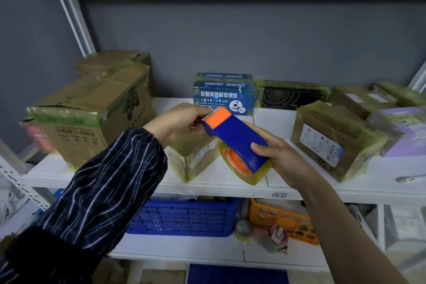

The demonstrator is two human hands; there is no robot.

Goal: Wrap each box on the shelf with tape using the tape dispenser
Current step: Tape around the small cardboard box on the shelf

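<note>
- The right hand [276, 159] grips the roll end of the tape dispenser [235, 138], fingers curled over its blue body.
- The left hand [177, 122] pinches at the toothed orange end. It cannot be determined whether it holds tape or the head itself.
- The dispenser's long axis runs from far left (cutter) to near right (roll).
- The small box [196, 159] stands on the shelf [288, 122] near its front edge, directly below the dispenser and between both hands.
- The left hand is nearer the box.
</note>
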